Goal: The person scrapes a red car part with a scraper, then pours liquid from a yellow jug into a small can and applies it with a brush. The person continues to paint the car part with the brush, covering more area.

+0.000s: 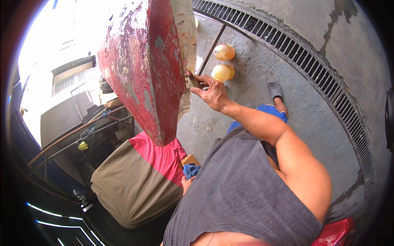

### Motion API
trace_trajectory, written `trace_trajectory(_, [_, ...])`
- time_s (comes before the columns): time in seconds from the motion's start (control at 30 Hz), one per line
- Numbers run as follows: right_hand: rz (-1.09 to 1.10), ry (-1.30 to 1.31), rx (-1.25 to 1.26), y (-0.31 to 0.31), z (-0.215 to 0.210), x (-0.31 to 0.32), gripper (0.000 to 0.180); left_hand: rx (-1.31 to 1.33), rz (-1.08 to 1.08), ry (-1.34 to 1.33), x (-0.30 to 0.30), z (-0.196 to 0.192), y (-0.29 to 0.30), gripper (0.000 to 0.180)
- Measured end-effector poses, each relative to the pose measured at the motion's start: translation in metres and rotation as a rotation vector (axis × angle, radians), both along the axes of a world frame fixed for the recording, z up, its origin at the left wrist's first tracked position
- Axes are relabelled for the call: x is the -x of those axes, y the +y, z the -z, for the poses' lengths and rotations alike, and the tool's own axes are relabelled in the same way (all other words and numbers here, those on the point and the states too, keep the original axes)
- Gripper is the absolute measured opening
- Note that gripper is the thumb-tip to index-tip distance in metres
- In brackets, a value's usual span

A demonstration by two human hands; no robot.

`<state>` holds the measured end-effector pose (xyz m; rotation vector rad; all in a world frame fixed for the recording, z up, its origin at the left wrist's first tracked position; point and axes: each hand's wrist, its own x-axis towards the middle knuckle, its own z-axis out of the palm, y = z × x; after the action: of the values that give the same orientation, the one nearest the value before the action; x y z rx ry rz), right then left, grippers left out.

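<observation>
Jutting left of hands (213, 96), red panel (165, 82)

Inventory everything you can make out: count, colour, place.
Worn panel: one, red with grey patches, upper left of centre
Paper: count unclear, tan, along panel's right edge
Small piece: one, brownish, in right fingers
Jugs: two, yellow-orange, floor, upper centre
Drain grate: one, dark, curving through upper right
Draped cover: one, khaki and pink, lower left
Box: one, tan, beside cover
Cloth: one, blue, at left hand
Wire coil: one, pale, left side
Unclear object: one, red, lower right
Shirt: one, grey, lower centre
Clog: one, grey, right of jugs
Right hand: one, bare, at panel's edge
Left hand: one, bare, partly hidden
</observation>
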<state>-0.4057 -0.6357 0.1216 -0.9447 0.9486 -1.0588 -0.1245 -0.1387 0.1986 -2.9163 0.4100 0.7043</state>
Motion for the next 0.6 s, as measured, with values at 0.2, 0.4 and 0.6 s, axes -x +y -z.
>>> trace_trajectory(0.2, [0.047, -0.009, 0.057, -0.024, -0.005, 0.006, 0.047, 0.014, -0.015, 0.018, 0.006, 0.002, -0.002, 0.077])
trace_trajectory(0.4, [0.012, 0.042, 0.067, -0.052, -0.007, 0.013, 0.05, 0.029, -0.036, 0.027, 0.013, 0.006, -0.004, 0.076])
trace_trajectory(0.6, [-0.029, 0.015, 0.056, -0.077, -0.009, 0.022, 0.05, 0.038, -0.06, 0.032, 0.023, 0.009, -0.006, 0.074])
